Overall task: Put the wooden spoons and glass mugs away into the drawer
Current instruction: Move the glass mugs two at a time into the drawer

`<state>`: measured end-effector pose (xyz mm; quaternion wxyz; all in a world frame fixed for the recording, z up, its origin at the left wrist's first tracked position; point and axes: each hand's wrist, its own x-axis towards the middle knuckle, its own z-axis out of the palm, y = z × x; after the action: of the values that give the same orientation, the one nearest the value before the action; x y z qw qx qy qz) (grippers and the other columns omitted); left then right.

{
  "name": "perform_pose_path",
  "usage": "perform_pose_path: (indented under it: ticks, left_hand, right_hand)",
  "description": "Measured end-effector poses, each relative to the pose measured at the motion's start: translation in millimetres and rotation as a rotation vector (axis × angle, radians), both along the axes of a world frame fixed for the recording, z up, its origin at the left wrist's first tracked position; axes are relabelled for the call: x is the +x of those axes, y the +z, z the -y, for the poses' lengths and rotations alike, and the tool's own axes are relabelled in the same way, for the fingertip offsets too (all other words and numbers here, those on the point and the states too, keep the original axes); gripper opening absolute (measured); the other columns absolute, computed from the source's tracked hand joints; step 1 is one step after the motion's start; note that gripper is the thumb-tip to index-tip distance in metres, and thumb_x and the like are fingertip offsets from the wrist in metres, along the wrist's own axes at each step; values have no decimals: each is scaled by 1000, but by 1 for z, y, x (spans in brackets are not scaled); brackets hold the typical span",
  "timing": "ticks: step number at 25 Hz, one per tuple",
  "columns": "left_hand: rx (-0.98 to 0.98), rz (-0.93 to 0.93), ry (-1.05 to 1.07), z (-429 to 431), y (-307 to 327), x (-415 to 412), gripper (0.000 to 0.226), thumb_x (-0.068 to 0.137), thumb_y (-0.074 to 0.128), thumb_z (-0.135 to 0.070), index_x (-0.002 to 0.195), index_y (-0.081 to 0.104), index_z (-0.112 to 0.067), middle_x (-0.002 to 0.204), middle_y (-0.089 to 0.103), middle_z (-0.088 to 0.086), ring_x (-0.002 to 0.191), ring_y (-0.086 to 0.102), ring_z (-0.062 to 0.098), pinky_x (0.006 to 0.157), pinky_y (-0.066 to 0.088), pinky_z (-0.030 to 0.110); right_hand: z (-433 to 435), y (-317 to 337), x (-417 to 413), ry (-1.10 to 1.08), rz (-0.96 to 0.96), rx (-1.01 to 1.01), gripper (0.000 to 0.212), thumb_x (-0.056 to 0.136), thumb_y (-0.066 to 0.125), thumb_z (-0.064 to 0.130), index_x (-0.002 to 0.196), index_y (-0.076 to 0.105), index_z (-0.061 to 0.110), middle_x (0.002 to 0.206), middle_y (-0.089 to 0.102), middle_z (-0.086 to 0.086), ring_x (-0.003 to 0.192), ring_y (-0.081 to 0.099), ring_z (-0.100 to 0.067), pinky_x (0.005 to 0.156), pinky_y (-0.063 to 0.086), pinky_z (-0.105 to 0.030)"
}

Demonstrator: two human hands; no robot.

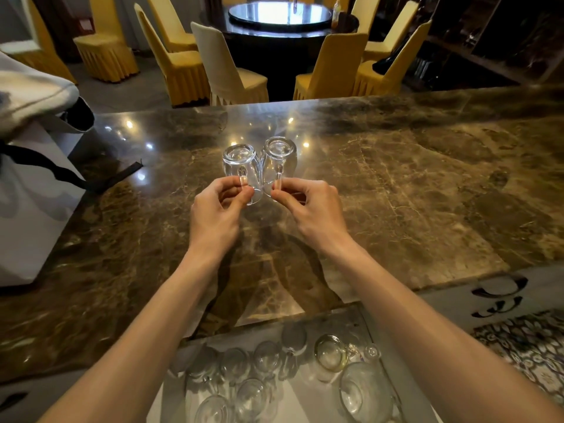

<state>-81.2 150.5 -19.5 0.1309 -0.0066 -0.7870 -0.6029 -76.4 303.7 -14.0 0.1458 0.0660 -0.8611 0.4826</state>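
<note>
Two clear glass mugs stand upside down, side by side and touching, on the brown marble counter [412, 184]. My left hand [216, 209] pinches the handle of the left glass mug [239, 164]. My right hand [311, 206] pinches the handle of the right glass mug [280, 157]. Below the counter's near edge an open drawer [308, 325] holds several glass mugs and glass vessels, including a larger one [363, 389] at its right. No wooden spoons are in view.
A white bag with black straps [33, 190] sits on the counter's left end. Beyond the counter are yellow-covered chairs [183, 68] around a dark round table [280, 22]. A patterned panel [525, 343] lies to the right of the drawer.
</note>
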Motion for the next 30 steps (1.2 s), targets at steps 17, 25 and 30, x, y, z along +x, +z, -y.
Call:
perform_pose_path:
  ticks: [17,25,30]
  left_hand:
    - [18,-88,-101,14,28,104,20,80,71,-19,93,63,-32,88,69,-9,82,66,0,78,53,16]
    - [83,-93,-144,19,30,158,21,72,70,-31,92,66,-31,82,71,-11,79,66,-2,72,49,9]
    - [101,-88,-188,24,24,189,20,73,69,-28,93,65,-29,82,71,-19,78,66,-2,71,48,8]
  right_hand:
    - [-1,30,112,41,-33,-89,8,84,70,19,90,75,20,83,74,11,80,68,-1,76,55,-20]
    - [-5,35,165,69,-14,-117,10,83,71,20,92,75,19,87,74,9,84,69,0,81,56,-24]
    - [-5,34,198,80,-1,-86,10,83,71,19,92,75,16,87,75,6,83,69,-3,79,56,-29]
